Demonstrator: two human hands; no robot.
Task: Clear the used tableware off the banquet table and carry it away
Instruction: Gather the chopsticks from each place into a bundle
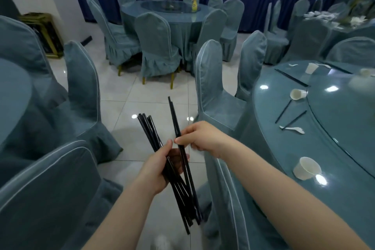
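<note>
My left hand (160, 166) grips a bundle of several black chopsticks (151, 134) over the tiled floor, between chairs. My right hand (199, 136) pinches a pair of black chopsticks (173, 114) that stands steeper than the bundle and crosses it near my left palm. The round banquet table (269, 95) with its glass top is at the right. On it lie white paper cups (297, 94), a white bowl (306, 168), a white plastic spoon (295, 129) and loose black chopsticks (283, 112).
Blue-covered chairs (211, 79) ring the table on my right and stand close on my left (81, 87). Another round table (168, 12) with chairs and a yellow bottle (194, 3) stands at the back. A further table with white litter (328, 16) is at the far right.
</note>
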